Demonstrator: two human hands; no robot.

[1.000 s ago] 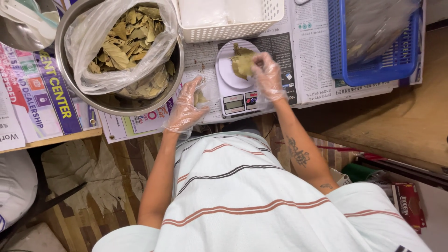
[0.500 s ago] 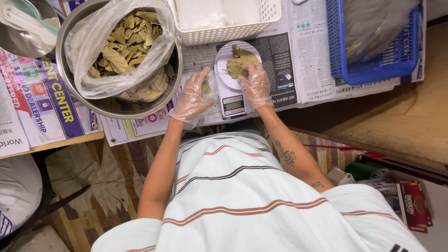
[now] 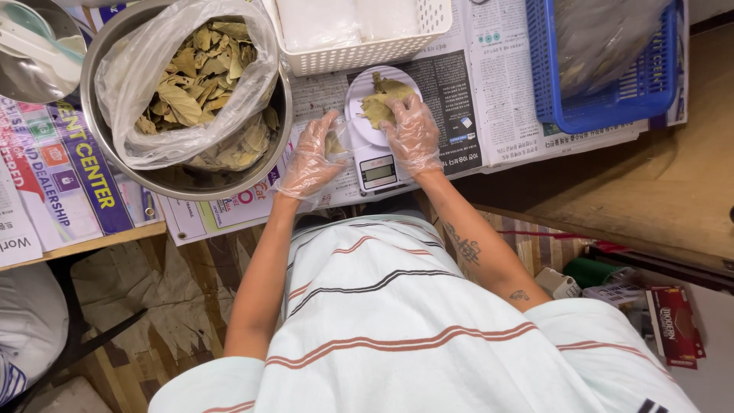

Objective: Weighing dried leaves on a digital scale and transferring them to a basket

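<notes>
White basket (image 3: pixel 367 53) and steel bowl (image 3: pixel 183 180) hem the scale (image 3: pixel 378 164); right side open.

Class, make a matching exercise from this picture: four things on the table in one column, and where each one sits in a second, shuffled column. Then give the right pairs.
Things
1. dried leaves
2. clear bag of leaves
3. white basket
4. blue basket

Places
A. far right of the table
B. inside the metal bowl
C. on the small scale, under the right hand
D. just behind the scale

Pairs: 1-C, 2-B, 3-D, 4-A
</notes>
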